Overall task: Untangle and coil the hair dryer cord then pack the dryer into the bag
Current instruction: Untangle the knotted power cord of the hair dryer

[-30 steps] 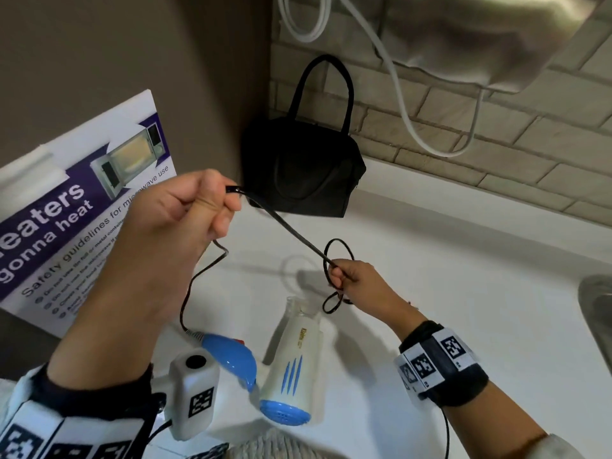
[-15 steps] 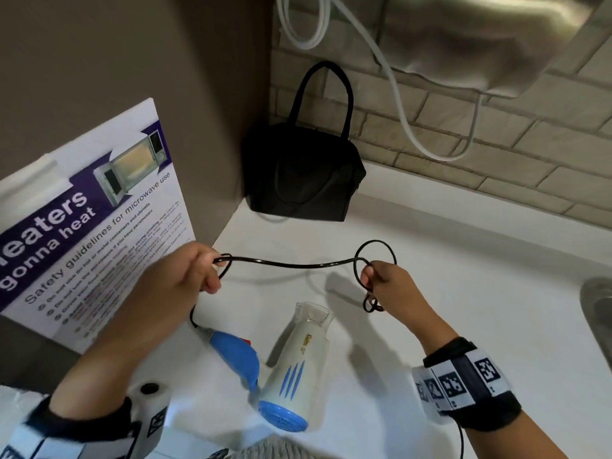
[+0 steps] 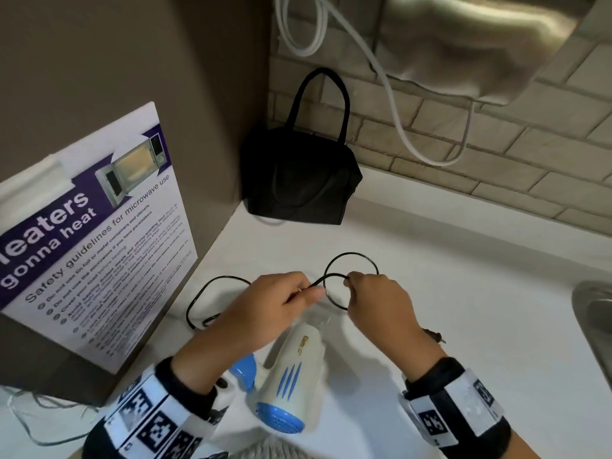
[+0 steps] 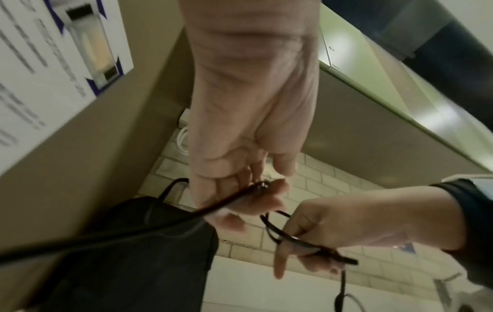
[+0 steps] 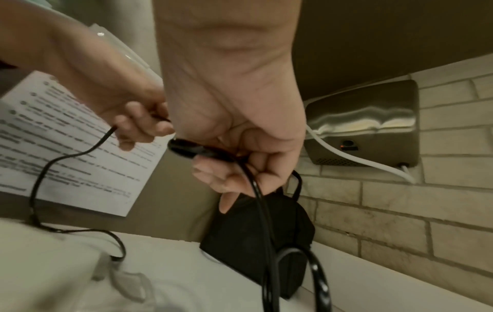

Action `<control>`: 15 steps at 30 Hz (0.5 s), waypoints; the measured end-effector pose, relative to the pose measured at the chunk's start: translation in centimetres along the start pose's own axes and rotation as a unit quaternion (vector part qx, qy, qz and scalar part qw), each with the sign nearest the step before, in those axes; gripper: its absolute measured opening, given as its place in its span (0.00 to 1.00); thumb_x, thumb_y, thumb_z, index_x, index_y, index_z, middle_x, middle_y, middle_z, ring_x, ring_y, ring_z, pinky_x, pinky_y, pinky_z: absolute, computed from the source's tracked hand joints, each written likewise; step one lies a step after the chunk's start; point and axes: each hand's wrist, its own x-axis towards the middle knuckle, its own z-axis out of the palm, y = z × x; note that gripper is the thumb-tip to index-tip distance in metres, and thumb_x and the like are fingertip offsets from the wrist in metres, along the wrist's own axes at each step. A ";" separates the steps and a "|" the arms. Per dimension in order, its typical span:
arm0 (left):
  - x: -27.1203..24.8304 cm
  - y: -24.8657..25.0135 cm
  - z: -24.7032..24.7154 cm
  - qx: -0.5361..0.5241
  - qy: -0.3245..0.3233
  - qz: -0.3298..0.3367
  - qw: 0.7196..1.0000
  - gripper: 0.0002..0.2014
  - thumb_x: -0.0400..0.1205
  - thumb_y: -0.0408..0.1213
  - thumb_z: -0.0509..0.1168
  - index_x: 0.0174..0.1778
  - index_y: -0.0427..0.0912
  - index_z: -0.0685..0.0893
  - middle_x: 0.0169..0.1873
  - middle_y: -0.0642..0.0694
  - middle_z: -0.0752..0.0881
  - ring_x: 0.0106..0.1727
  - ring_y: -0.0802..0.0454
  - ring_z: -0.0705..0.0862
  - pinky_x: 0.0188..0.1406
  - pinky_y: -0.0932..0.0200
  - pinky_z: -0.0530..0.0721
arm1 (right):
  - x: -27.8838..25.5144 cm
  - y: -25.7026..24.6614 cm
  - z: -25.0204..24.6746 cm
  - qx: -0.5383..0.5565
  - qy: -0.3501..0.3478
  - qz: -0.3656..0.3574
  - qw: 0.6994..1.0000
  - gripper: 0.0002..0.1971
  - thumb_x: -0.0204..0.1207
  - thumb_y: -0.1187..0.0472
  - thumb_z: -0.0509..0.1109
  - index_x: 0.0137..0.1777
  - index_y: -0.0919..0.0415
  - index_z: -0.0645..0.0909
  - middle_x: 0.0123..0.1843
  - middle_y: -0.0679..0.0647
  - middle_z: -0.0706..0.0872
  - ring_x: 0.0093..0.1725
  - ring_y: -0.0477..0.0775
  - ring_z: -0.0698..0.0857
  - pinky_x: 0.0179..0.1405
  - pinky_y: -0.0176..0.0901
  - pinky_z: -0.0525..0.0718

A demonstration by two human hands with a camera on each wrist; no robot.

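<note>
A white and blue hair dryer [image 3: 291, 369] lies on the white counter [image 3: 463, 309] below my hands. Its black cord [image 3: 351, 253] runs from the blue handle in a slack arc on the left, up to my left hand [image 3: 308, 293], which pinches it. A short stretch leads on to my right hand [image 3: 351, 279], which grips small coiled loops of cord [image 5: 261, 211]. The hands are nearly touching. A black bag [image 3: 298, 180] with upright handles stands in the back corner, beyond the hands. In the left wrist view the cord [image 4: 160, 225] passes under my fingers [image 4: 248, 190].
A microwave safety poster [image 3: 92, 243] leans on the left wall. A steel wall dryer [image 3: 480, 44] with a white cable [image 3: 390, 104] hangs on the brick wall. A sink edge [image 3: 592, 313] is at the right. A thin wire [image 3: 29, 422] lies at lower left.
My left hand came down and to the right, up to the right hand. The taut stretch of cord between them has shortened, and slack cord now arcs over the counter at the left.
</note>
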 end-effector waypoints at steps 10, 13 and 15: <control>1.2 -1.1 -2.7 -0.011 0.017 -0.008 1.000 0.13 0.86 0.42 0.58 0.41 0.52 0.87 0.23 0.54 0.85 0.23 0.60 0.73 0.27 0.67 0.72 | -2.0 2.1 -4.6 0.385 -0.180 -0.096 0.900 0.15 0.83 0.47 0.59 0.66 0.38 0.81 0.61 0.31 0.85 0.61 0.27 0.80 0.60 0.19 0.73; 1.1 -1.2 -2.7 -0.019 0.026 -0.015 0.999 0.13 0.86 0.35 0.58 0.42 0.46 0.85 0.29 0.54 0.88 0.24 0.62 0.76 0.27 0.74 0.73 | -2.3 2.3 -6.7 0.472 -0.075 -0.097 0.873 0.13 0.82 0.52 0.62 0.60 0.46 0.86 0.58 0.36 0.88 0.63 0.33 0.82 0.65 0.30 0.76; 1.0 -0.8 -2.6 -0.019 0.033 -0.006 0.999 0.13 0.86 0.34 0.57 0.42 0.46 0.84 0.32 0.53 0.89 0.27 0.64 0.78 0.31 0.74 0.74 | -2.3 1.9 -7.0 0.468 -0.012 -0.110 0.877 0.12 0.83 0.54 0.62 0.60 0.47 0.86 0.60 0.39 0.87 0.64 0.35 0.81 0.66 0.34 0.77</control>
